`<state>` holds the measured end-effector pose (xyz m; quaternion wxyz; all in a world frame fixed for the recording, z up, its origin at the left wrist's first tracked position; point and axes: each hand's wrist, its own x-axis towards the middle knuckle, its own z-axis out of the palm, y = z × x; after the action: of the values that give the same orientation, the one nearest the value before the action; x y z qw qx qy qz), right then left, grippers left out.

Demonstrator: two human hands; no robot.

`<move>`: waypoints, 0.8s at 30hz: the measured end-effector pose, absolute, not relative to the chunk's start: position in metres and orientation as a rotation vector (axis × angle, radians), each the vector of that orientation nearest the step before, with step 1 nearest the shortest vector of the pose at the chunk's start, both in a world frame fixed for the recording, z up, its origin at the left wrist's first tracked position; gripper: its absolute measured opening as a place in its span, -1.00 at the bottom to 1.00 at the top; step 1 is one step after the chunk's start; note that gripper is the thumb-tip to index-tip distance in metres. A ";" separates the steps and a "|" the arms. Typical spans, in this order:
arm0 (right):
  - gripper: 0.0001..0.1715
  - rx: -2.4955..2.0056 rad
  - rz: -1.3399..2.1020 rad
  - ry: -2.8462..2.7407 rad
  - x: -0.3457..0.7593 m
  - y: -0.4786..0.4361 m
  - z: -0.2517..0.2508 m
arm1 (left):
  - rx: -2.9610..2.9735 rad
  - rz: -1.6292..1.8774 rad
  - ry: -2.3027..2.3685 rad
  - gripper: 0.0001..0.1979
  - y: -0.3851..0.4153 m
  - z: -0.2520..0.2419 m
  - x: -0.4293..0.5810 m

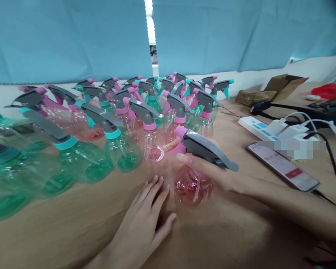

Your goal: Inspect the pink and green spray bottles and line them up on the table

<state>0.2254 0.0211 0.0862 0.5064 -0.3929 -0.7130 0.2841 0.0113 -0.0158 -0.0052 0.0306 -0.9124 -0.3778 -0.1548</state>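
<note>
A spray bottle [190, 186] with a clear pink body and a grey and pink trigger head is in my right hand [212, 170]. That hand closes round the bottle's neck, just under the head, and part of the grip is hidden behind it. To the left, my left hand [145, 215] lies palm down on the brown table [224, 235], fingers apart and holding nothing. Just beyond the hands stands another pink spray bottle [154, 144]. Beside it is a green spray bottle [123, 155] with a turquoise collar.
Several more pink and green spray bottles crowd the left and back of the table. On the right lie a phone [282, 166], a white power strip [257, 127] with plugs and cables, and an open cardboard box [282, 86]. A blue curtain [212, 33] hangs behind.
</note>
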 end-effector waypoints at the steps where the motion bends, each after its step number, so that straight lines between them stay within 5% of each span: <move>1: -0.74 -0.959 0.676 -1.708 0.225 0.020 0.086 | -2.806 -0.474 -1.158 -0.50 -0.016 -0.006 0.011; 24: -0.67 -0.965 0.722 -1.807 0.228 0.022 0.087 | -2.808 -0.470 -1.152 -0.49 -0.016 -0.004 0.012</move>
<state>0.2277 0.0223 0.0869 0.4659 -0.3931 -0.7361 0.2941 0.0121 -0.0161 -0.0040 0.0352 -0.9136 -0.3749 -0.1531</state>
